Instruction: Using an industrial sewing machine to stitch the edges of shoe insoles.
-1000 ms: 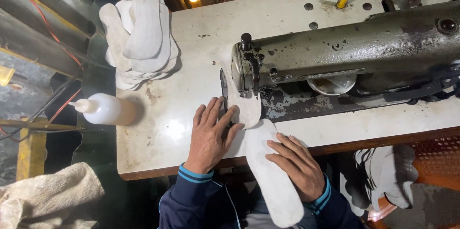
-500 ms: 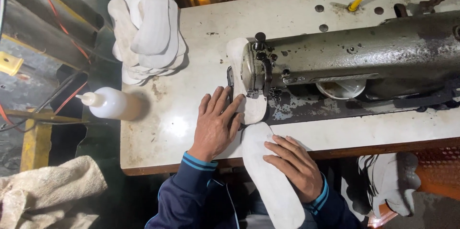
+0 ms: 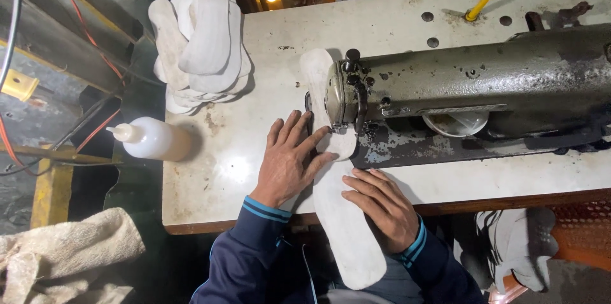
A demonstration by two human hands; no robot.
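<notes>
A long white insole-shaped piece (image 3: 345, 228) lies under the head of a grey-green sewing machine (image 3: 471, 84), overhanging the table's front edge. A second white piece (image 3: 318, 72) sticks out behind the needle. My left hand (image 3: 289, 161) presses flat on the table and the piece, fingers spread toward the needle. My right hand (image 3: 380, 205) rests flat on the right side of the piece near the table edge. Neither hand grips anything.
A stack of white insole pieces (image 3: 200, 40) sits at the white table's (image 3: 242, 170) far left corner. A white squeeze bottle (image 3: 153, 140) lies at the left edge. A yellow tool (image 3: 477, 7) lies at the back. Beige cloth (image 3: 63, 256) lower left; more white pieces (image 3: 515, 247) lower right.
The white piece has fed further through the machine, now showing behind the needle. Both hands followed it forward, staying flat on it.
</notes>
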